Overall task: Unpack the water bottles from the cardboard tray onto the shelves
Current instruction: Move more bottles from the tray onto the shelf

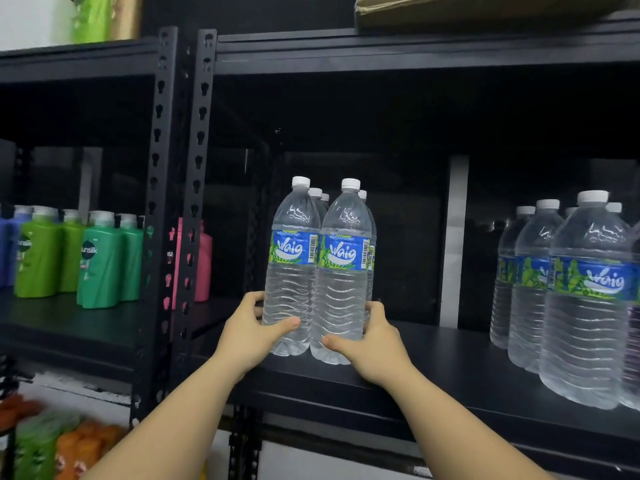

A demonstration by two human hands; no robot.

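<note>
My left hand (pixel 251 332) grips the lower body of a clear plastic water bottle with a white cap and blue-green label (pixel 292 268) at the centre of the frame; my right hand (pixel 372 336) grips its twin (pixel 341 275) touching it on the right. Both stand upright on the black metal shelf (pixel 450 362), more bottles behind them. A cluster of matching bottles (pixel 585 299) stands at the right edge. Green plastic shampoo bottles (pixel 100 265) line the left shelf; a brown cardboard box (pixel 485 8) sits upper right.

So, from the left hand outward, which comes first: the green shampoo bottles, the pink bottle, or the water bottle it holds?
1. Water bottle, gripped by the left hand.
2. Pink bottle, left, behind the posts.
3. Green shampoo bottles, farther left.
</note>
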